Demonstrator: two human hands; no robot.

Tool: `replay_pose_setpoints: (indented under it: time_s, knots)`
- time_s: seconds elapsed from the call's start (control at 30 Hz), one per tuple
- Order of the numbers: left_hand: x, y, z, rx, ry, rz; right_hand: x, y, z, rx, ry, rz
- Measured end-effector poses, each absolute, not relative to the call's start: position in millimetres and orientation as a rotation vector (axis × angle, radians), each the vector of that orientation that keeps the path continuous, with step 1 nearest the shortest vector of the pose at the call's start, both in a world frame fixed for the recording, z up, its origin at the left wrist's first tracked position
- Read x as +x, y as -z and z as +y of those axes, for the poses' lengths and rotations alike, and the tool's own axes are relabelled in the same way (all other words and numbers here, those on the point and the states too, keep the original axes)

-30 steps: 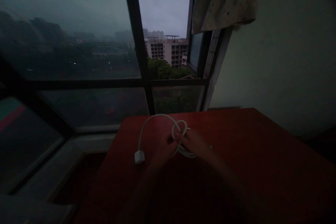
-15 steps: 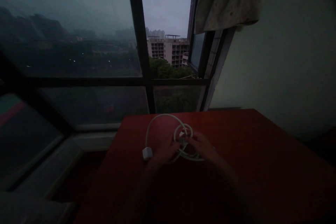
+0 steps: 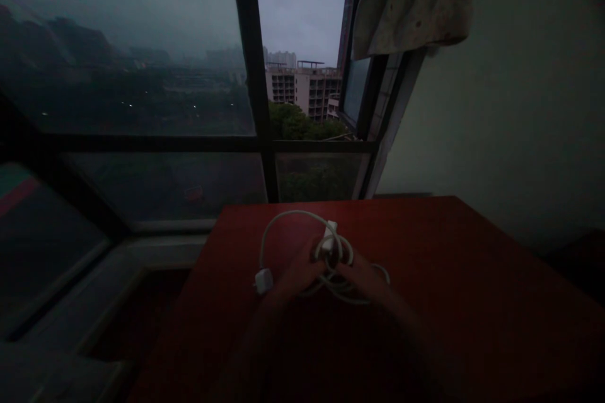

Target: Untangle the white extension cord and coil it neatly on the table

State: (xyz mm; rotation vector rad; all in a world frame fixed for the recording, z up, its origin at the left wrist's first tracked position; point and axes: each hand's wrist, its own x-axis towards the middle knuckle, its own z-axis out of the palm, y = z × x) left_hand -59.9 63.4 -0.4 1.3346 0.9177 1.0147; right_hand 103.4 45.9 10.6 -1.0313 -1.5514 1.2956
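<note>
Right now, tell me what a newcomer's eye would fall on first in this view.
Probably the bright strip of sky at upper centre, with a pale building below it, standing out from the dim room. Next, the pale cable looped on the red table, held by the left hand and right hand. Its white plug lies left of the hands.

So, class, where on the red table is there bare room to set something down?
Widest: the red table right of the cable, toward the wall. Smaller: inside the cable's arch, between white plug and left hand. Crowded: the middle, where left and right hand hold coils.
</note>
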Motion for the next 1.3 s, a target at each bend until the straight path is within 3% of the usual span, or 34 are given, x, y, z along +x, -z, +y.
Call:
replay_pose_setpoints:
  time_s: [0.27,0.47,0.67,1.03,1.3]
  knots:
    - [-57.4,-0.3,66.6,1.096,-1.128,0.978,107.9,-20.6,49.3,-0.971,-1.535,-1.386]
    - [-62.5,4.8,69.1,1.154,-1.105,1.177,123.4,-29.2,54.0,-1.385,-1.047,-1.619]
    - [-70.5,8.4,75.8,1.296,-1.127,1.283,121.2,-31.7,63.1,-1.446,-0.841,-1.596]
    - [-64.5,3.5,75.7,0.970,-1.136,1.151,101.4,-38.2,60.9,-1.273,-1.003,-1.544]
    - [-62.4,-1.3,72.3,0.853,-1.135,1.008,84.5,-6.4,47.7,-1.204,-1.136,-1.663]
